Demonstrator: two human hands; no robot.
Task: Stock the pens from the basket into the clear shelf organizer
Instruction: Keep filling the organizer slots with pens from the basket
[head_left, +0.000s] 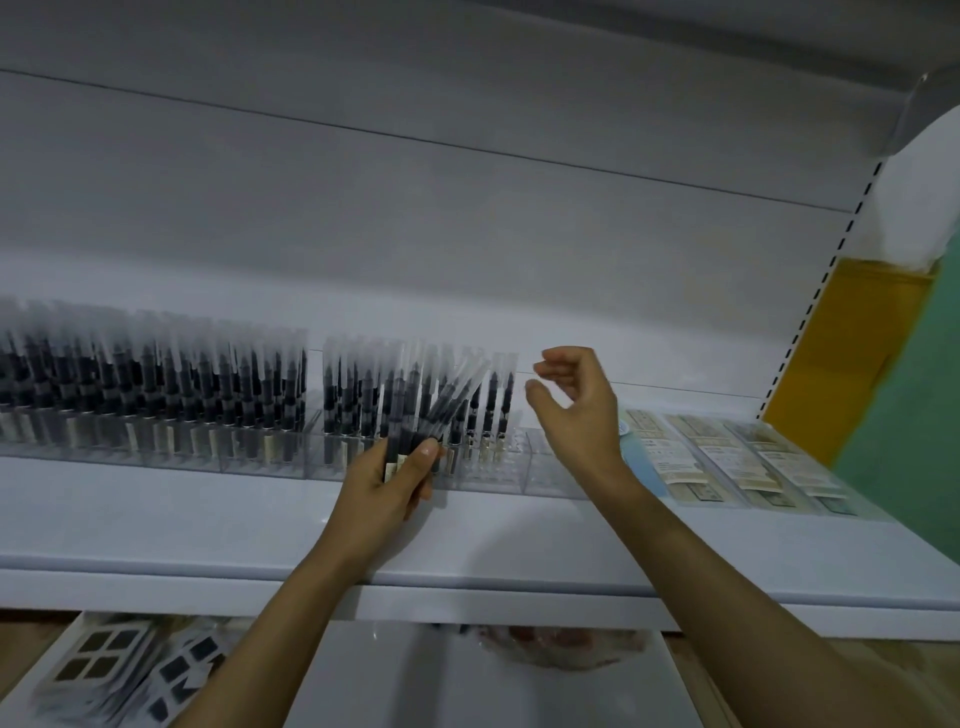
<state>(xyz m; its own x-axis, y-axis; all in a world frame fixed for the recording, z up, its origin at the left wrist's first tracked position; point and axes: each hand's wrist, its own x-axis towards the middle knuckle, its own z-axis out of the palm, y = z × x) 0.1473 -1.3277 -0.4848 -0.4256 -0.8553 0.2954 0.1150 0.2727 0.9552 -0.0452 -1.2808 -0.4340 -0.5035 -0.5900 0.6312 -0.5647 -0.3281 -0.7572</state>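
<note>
The right forearm (753, 623) lies nearest, low in the right corner, and slopes up toward the white shelf (208, 519). Along the back of that shelf runs the clear shelf organizer (540, 467). Most of its length is packed with upright stocked pens (156, 384) in clear sleeves, and only its right end shows bare compartments. The basket is out of view.

The left hand (389, 478) grips a bundle of pens (441, 405) by their lower ends, fingers and thumb wrapped round them. The bundle fans up and to the right, in front of the last filled section. The right hand (571, 405) hovers just right of the final upright pen. Its fingers are loosely curled with thumb and forefinger apart, and it holds nothing.

The step looks like feeding pens one at a time from the bundle into the empty slots (498, 462):

- The free hand should pinch a single pen high on its sleeve, where the fan spreads widest.
- It should draw the pen clear without dragging its neighbours (the sleeves look slippery).
- It should lower the pen straight down into the next open slot, beside the last pen standing.
- The left hand should keep the bundle tilted away from the stocked row, so the loose tips do not knock upright pens askew.
</note>
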